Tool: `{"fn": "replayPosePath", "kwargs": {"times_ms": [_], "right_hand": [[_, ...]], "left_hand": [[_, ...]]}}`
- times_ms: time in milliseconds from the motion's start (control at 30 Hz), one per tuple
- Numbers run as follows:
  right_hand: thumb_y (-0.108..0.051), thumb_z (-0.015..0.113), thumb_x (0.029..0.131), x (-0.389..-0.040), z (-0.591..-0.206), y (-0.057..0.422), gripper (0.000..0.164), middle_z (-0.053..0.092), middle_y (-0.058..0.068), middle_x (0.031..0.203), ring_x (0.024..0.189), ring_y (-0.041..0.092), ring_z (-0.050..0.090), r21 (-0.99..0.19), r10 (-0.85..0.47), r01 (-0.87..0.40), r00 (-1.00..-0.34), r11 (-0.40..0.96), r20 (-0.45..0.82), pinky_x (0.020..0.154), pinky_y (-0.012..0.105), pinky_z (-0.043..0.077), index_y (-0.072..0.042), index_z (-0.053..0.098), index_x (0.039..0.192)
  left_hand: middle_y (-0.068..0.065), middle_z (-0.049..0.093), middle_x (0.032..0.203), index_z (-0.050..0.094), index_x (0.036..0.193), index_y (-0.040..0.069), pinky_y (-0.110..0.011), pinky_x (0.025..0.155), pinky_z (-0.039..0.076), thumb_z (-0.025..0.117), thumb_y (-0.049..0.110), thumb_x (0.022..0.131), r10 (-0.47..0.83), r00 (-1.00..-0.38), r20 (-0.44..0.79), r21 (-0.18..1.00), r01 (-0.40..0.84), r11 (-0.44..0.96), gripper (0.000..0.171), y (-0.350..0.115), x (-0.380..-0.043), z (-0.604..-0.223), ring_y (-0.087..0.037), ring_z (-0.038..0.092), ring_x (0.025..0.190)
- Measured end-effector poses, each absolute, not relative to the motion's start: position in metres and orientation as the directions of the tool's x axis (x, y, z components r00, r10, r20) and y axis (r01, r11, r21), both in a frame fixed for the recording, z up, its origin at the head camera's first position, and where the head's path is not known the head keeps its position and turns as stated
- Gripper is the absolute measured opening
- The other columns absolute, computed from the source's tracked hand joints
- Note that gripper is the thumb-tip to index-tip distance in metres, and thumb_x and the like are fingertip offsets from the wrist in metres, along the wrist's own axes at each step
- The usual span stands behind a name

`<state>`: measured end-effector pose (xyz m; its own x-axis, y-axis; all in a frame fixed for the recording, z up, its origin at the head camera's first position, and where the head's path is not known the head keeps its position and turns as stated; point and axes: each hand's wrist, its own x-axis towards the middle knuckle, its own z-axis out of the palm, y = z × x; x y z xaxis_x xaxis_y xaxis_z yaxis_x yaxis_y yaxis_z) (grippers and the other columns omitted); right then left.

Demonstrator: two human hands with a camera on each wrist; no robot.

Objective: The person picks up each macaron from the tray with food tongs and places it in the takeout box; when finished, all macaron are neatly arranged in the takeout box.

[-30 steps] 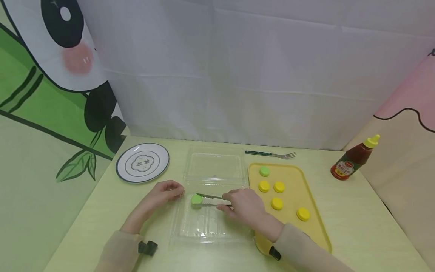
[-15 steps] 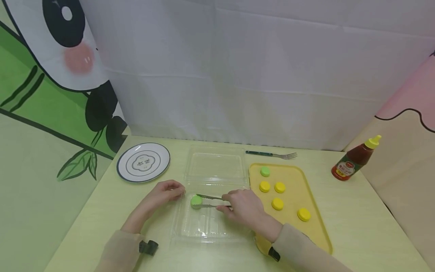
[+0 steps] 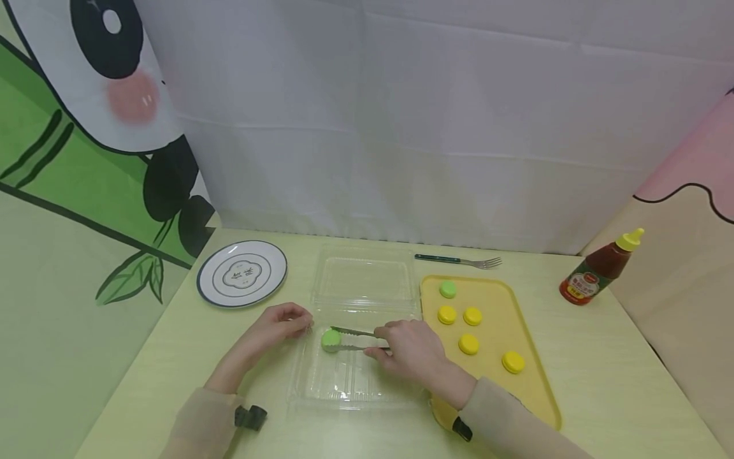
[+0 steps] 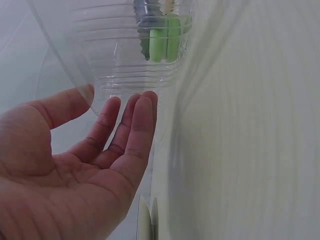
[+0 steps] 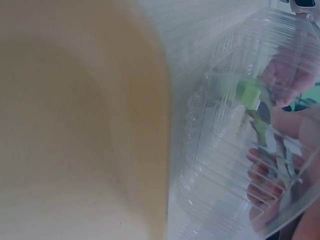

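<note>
A clear plastic clamshell box (image 3: 338,386) lies on the table with its lid (image 3: 364,275) folded back. My left hand (image 3: 285,322) pinches the box's left rim; in the left wrist view the thumb (image 4: 75,104) is over the rim and the fingers (image 4: 139,127) sit below it, by the wall. Metal tongs (image 3: 354,332) are gripped in my right hand (image 3: 414,350), pointing left. Their serrated tips straddle a green macaron (image 3: 331,340) in the left part of the box. Through the clear wall, the macaron (image 4: 172,39) shows lying flat, low down.
A yellow tray (image 3: 536,382) on the right bears several yellow macarons (image 3: 468,344) and one green macaron (image 3: 448,289). Behind it lies a fork (image 3: 459,259). A sauce bottle (image 3: 596,274) stands far right, a white plate (image 3: 269,274) at back left.
</note>
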<state>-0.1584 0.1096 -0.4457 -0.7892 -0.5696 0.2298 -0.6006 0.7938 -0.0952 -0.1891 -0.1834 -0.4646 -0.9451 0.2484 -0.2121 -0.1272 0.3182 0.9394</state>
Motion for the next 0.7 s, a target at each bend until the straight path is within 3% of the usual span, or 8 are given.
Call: {"fn": "replayPosePath", "kwargs": {"times_ms": [133, 333, 700], "right_hand": [[-0.048, 0.072, 0.089, -0.1582, -0.4453, 0.1090, 0.034, 0.072, -0.005, 0.084, 0.058, 0.008, 0.055, -0.100, -0.558, -0.585, -0.803, 0.805, 0.209, 0.047, 0.021, 0.037, -0.016, 0.076, 0.099], [-0.050, 0.072, 0.088, -0.1587, -0.4463, 0.1086, 0.035, 0.067, -0.006, 0.077, 0.056, 0.007, 0.049, -0.105, -0.545, -0.568, -0.817, 0.816, 0.188, 0.047, 0.021, 0.036, -0.016, 0.075, 0.097], [-0.053, 0.071, 0.088, -0.1552, -0.4399, 0.1098, 0.038, 0.069, -0.005, 0.078, 0.055, 0.009, 0.055, -0.154, -0.512, -0.539, -0.839, 0.828, 0.182, 0.045, 0.021, 0.036, -0.015, 0.072, 0.096]], "left_hand": [[-0.010, 0.067, 0.104, 0.063, 0.114, -0.005, -0.035, 0.088, 0.055, 0.062, 0.018, 0.100, 0.246, -0.947, -0.206, 0.940, -0.122, 0.320, 0.028, -0.1835, -0.1885, -0.4642, -0.016, 0.061, 0.092], [-0.009, 0.067, 0.103, 0.063, 0.114, -0.005, -0.034, 0.087, 0.055, 0.062, 0.019, 0.099, 0.247, -0.948, -0.202, 0.941, -0.118, 0.317, 0.029, -0.1833, -0.1875, -0.4627, -0.016, 0.061, 0.092], [-0.010, 0.067, 0.105, 0.063, 0.115, -0.005, -0.034, 0.087, 0.055, 0.063, 0.020, 0.099, 0.244, -0.947, -0.208, 0.940, -0.124, 0.318, 0.030, -0.1828, -0.1875, -0.4625, -0.016, 0.061, 0.093]]}}
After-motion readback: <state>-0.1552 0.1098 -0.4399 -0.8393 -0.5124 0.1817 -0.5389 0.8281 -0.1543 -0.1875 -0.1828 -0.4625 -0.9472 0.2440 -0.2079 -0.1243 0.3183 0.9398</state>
